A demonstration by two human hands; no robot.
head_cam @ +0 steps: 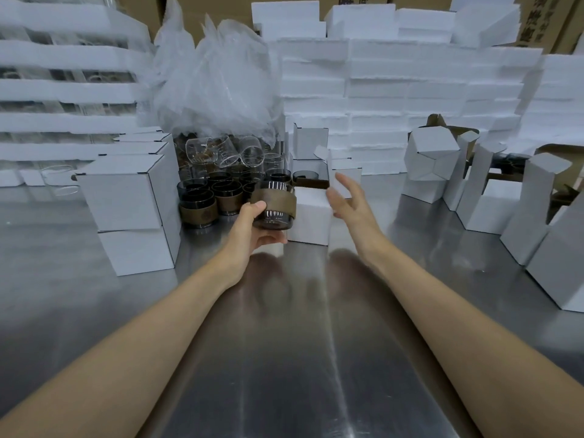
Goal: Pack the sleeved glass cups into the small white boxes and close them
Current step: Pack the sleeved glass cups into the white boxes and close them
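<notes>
My left hand (252,229) grips a dark glass cup with a brown sleeve (274,205), tilted, just above the steel table. Right behind it stands a small white box (311,218) with its top flap (324,162) raised. My right hand (349,200) hovers open beside that box, fingers spread and touching nothing. More sleeved cups (208,197) stand in a cluster to the left of the held cup.
Closed white boxes (126,200) are stacked at the left. Unclosed, folded boxes (493,191) stand along the right. Clear glasses under plastic wrap (218,90) and white foam blocks (395,90) fill the back. The steel table (284,358) stretches toward me.
</notes>
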